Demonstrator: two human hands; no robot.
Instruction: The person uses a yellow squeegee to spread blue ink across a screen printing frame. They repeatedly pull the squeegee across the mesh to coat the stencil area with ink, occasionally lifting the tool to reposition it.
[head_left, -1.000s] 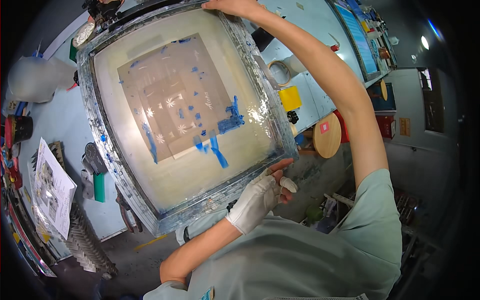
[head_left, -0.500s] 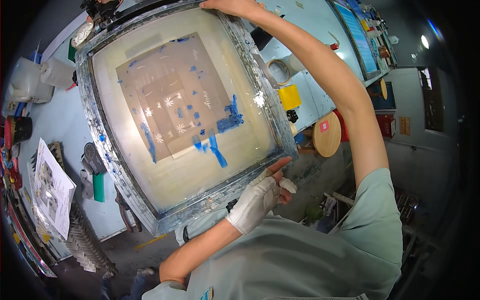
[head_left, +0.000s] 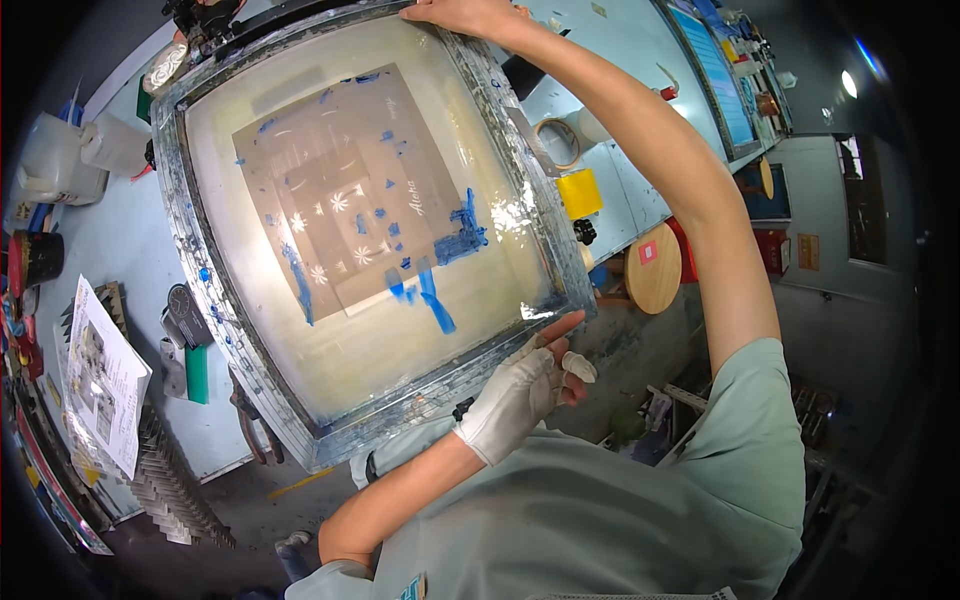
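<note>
A large screen-printing frame point(head_left: 365, 435) with a pale mesh lies tilted before me. Its mesh carries a grey-brown stencil area point(head_left: 290, 205) with white flower shapes, patched by blue tape point(head_left: 435, 312) and blue smears. At the frame's far edge, my bare right hand point(head_left: 462, 14) has its fingers closed on the rim. My left hand point(head_left: 512, 400), in a white glove with some bare fingertips, is at the near right corner. One of its fingers stretches along the rim while others bend loosely apart; whether they bear on the frame's underside is hidden.
Left of the frame are white plastic jugs point(head_left: 62, 160), a black handheld device point(head_left: 186, 315) and a printed sheet point(head_left: 103, 375). On the right, a tape roll point(head_left: 557, 143) and a yellow block point(head_left: 579, 194) lie on the table. A round wooden stool point(head_left: 653, 270) stands beyond.
Both hands stay at the frame's edges. Bright reflections have grown on the mesh's right side. At the lower left, a person's feet have shifted on the floor.
</note>
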